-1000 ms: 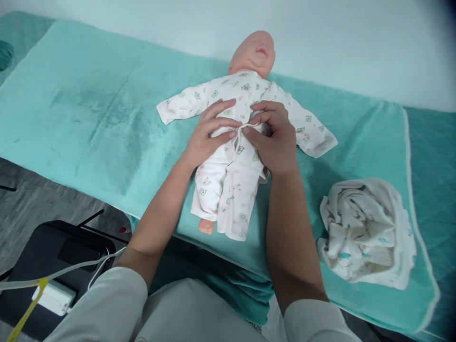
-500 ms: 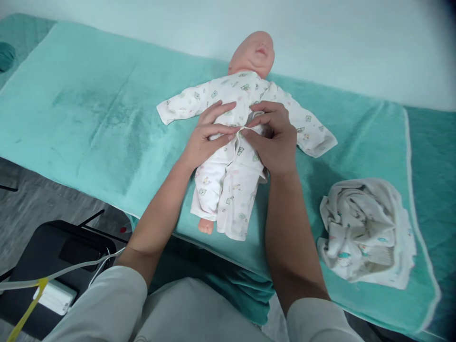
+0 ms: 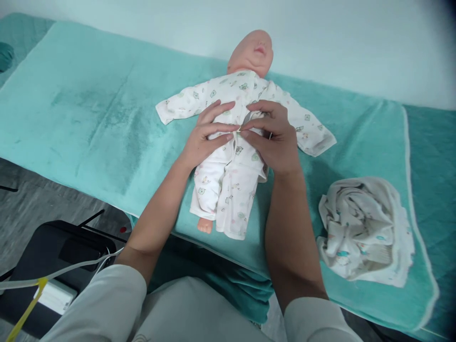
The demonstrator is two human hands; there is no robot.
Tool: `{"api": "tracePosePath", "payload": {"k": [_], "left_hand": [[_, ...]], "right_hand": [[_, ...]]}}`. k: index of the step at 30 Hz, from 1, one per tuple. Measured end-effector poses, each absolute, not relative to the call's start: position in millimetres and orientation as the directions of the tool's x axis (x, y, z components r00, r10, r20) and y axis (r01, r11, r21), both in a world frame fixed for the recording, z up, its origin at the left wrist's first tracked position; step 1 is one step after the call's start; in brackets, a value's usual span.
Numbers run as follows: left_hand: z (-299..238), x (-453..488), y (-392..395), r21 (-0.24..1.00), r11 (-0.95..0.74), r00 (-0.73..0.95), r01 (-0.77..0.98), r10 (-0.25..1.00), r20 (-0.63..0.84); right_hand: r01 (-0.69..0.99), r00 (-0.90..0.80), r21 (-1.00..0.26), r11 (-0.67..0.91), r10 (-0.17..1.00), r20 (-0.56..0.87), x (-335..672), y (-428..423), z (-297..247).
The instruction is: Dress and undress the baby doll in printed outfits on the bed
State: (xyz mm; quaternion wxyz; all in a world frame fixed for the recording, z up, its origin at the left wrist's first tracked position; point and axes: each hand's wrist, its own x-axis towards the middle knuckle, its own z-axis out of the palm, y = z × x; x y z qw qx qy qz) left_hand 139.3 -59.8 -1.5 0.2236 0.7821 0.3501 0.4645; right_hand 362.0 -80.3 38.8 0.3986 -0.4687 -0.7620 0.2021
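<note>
A baby doll (image 3: 251,51) lies on its back on a teal towel (image 3: 107,118), dressed in a white printed romper (image 3: 228,185). One bare foot (image 3: 205,225) sticks out of the left trouser leg. Both my hands rest on the doll's belly. My left hand (image 3: 206,135) and my right hand (image 3: 274,140) meet at the middle, their fingertips pinched together on a thin white tie string (image 3: 238,134) of the romper.
A crumpled white printed cloth (image 3: 363,230) lies on the towel to the right. The towel covers a teal padded table (image 3: 431,142) against a pale wall. At lower left stand a black case (image 3: 53,251), a white adapter (image 3: 53,295) and cables.
My fingertips have drawn closer together on the tie string at the doll's waist. The doll and the cloth have not moved.
</note>
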Motion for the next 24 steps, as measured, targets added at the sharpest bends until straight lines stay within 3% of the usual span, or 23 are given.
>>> {"api": "tracePosePath", "payload": {"k": [15, 24], "left_hand": [[8, 141, -67, 0.715, -0.607, 0.310, 0.348, 0.794, 0.523], [13, 187, -50, 0.631, -0.527, 0.069, 0.569, 0.796, 0.601]], "right_hand": [[0.518, -0.169, -0.688, 0.508, 0.850, 0.499, 359, -75, 25], [0.428, -0.044, -0.759, 0.491, 0.850, 0.525, 372, -60, 17]]}}
